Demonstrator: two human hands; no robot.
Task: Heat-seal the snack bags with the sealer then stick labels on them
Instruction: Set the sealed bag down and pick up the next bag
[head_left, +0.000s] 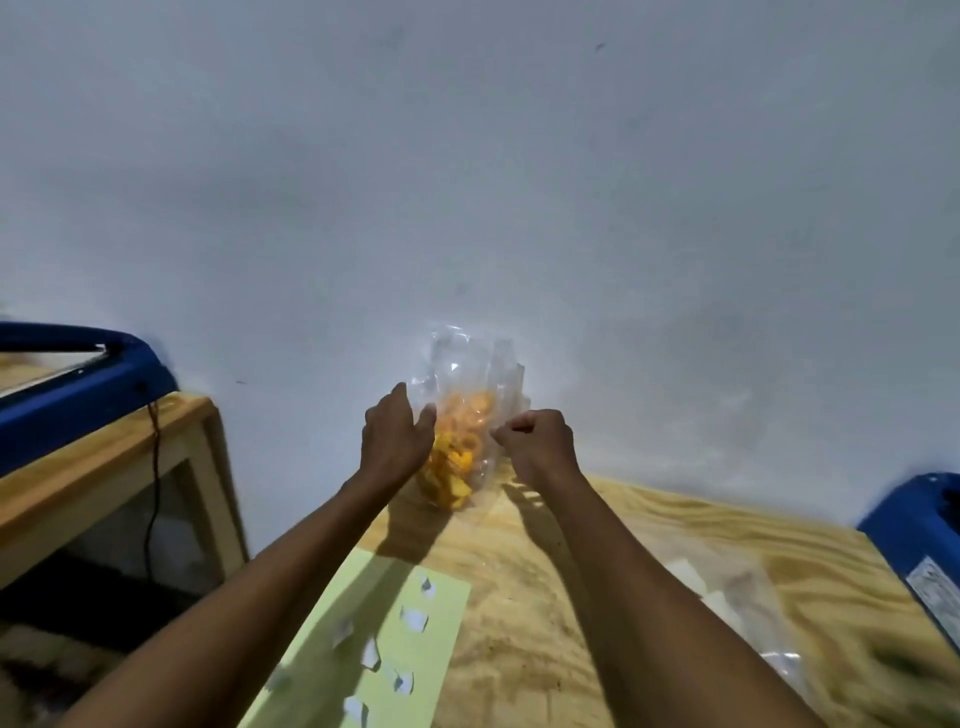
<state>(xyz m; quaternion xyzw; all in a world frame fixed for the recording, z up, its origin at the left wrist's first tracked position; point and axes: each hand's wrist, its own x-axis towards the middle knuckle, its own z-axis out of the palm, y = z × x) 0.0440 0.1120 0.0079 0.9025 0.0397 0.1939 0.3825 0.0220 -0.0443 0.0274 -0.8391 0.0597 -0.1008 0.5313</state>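
Note:
A clear snack bag (460, 415) with orange rings and yellow chips stands upright at the far edge of the wooden table (649, 561), against the wall. My left hand (395, 436) cups its left side, fingers spread around the plastic. My right hand (537, 441) is closed in a loose fist at the bag's right side, pinching the plastic edge. A pale green sheet (363, 649) carrying several white labels lies on the table near me, between my forearms. A blue heat sealer (78, 379) rests on a second wooden surface at the left.
A black cable (153, 467) hangs from the sealer down the left stand. A flat clear bag (737, 597) with pale pieces lies at the right. A blue object with a white sticker (924, 540) sits at the table's right edge. A grey wall rises behind.

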